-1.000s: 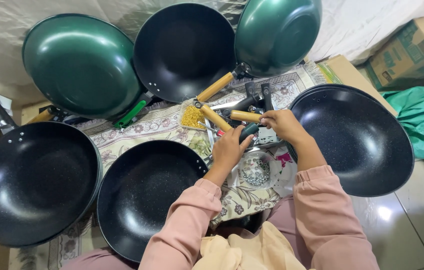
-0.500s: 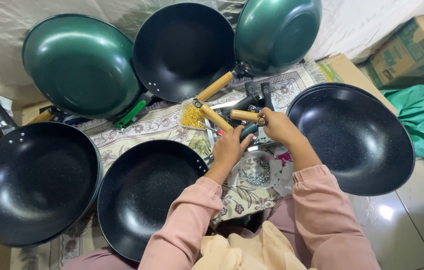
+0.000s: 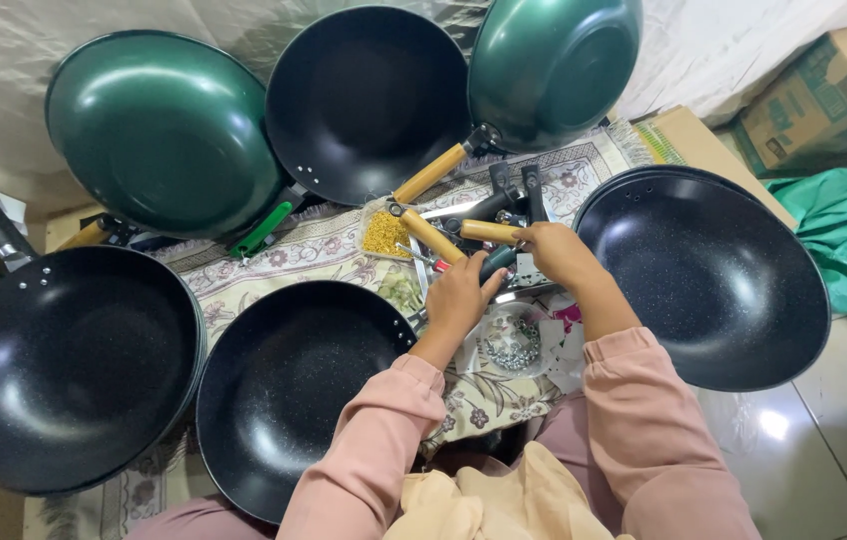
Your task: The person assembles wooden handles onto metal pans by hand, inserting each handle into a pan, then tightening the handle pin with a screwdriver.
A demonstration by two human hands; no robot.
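Nearest the camera, a person in pink sleeves sat among 6 woks on a floral cloth. A black wok lay empty just beside the left forearm, with another empty black wok further left and a third by the right arm. A clear bag of silver screws rested between the wrists. The left hand had its fingers curled around a dark tool; the right hand pinched a wooden handle. Beyond them lay a packet of yellow bits, then 2 green woks and a black wok propped against the wall.
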